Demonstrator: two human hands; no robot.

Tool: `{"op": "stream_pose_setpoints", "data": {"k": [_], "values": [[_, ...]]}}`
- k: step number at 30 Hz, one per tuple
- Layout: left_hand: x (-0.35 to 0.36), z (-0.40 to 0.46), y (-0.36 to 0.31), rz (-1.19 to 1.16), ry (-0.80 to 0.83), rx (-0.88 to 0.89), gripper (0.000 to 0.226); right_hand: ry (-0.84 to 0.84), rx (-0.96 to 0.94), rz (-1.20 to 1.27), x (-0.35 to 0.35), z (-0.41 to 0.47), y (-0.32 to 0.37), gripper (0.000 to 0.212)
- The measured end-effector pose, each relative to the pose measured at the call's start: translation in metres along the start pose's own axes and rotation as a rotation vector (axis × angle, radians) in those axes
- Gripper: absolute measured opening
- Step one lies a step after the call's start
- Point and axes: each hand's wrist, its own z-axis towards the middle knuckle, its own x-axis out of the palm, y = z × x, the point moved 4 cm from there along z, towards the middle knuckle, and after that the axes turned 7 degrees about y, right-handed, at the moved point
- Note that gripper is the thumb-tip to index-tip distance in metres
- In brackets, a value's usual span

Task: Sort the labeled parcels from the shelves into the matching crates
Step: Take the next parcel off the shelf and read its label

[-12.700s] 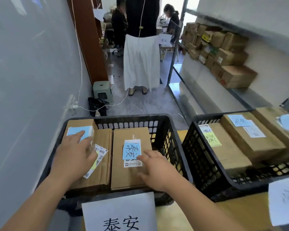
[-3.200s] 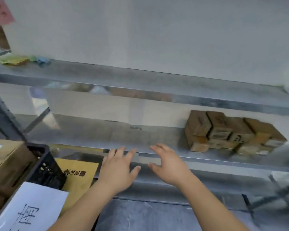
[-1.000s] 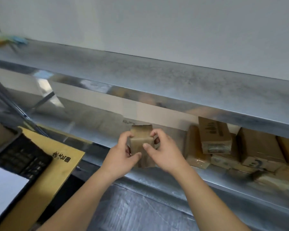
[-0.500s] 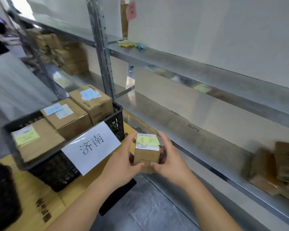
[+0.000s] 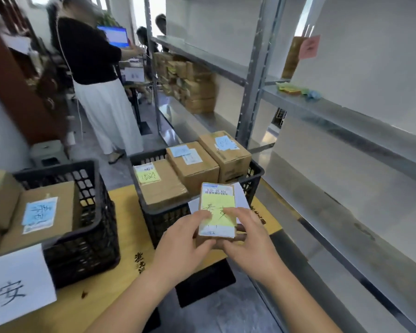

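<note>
A parcel sorting room: metal shelving (image 5: 257,68) stacked with cardboard boxes (image 5: 190,85) beyond the gripped parcel, labelled black crates (image 5: 82,212) of parcels left of it.

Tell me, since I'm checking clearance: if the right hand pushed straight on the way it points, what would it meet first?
Probably the near wall of the right crate, just beyond the parcel the right hand holds; depth is unclear.

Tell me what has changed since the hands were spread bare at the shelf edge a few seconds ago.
Both hands took a small parcel off the shelf and carried it to the crates. The left hand and right hand now grip it in front of the right crate, its yellow label facing up. The boxes in the right crate sit as before.
</note>
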Motion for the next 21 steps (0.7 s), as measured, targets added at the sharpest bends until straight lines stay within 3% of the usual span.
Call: {"op": "stream_pose_setpoints", "data": {"k": [9,21], "values": [[-0.059,0.0,0.049,0.095,-0.171,-0.101,0.073,0.14,-0.146,-0.022,0.055,0.074,0.037,0.067],[-0.154,-0.035,0.119,0.212,-0.402,-0.493,0.068,0.555,-0.341,0.044,0.177,0.17,0.095,0.064]]}}
